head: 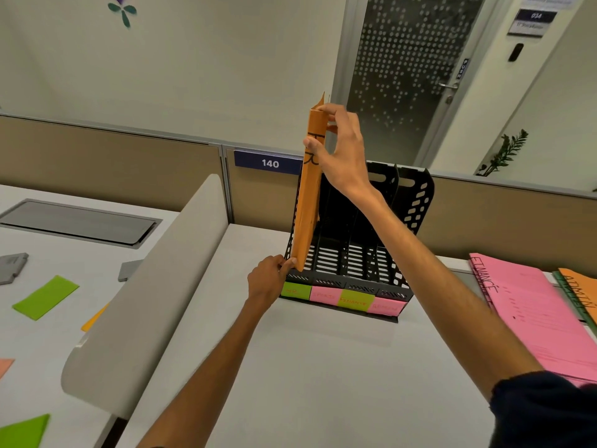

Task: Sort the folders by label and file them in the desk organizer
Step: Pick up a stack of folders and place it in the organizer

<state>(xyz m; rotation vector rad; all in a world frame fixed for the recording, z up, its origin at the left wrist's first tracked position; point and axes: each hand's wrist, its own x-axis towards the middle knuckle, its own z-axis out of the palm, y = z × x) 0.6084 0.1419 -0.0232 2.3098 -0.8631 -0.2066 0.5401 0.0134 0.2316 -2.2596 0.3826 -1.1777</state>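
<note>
Folder in hand: your orange folder (307, 202) stands nearly upright at 12 o'clock, and its spine marking appears to read HR.
Right hand: your right hand (339, 150) pinches the folder's top end between thumb and fingers.
Left hand: your left hand (266, 279) grips the folder's lower corner, right at the organizer's front 9 o'clock corner.
Hands: well apart, one at each end of the same folder.
Organizer: the black organizer (416, 202) sits on the desk (307, 367) with four slots. Coloured labels run along its front lip.
Slot entered: the folder's bottom edge is in the slot furthest toward 9 o'clock, above the green label (295, 291), whose writing is faint but looks like HR.
Seating: judged not finished, since the folder rises well above the slot walls and you hold both ends.
Other slots: the three toward 3 o'clock show only bare slotted floors where visible.
Waiting pile: at 3 o'clock lies a pink folder (529, 315) marked FINANCE. Beyond it is an ADMIN folder (581, 292), with a green edge between them that can't be read.
Progress: judged early. The first folder is going in and at least three remain.
Left to do: seat this one, then file the pile by label.
</note>
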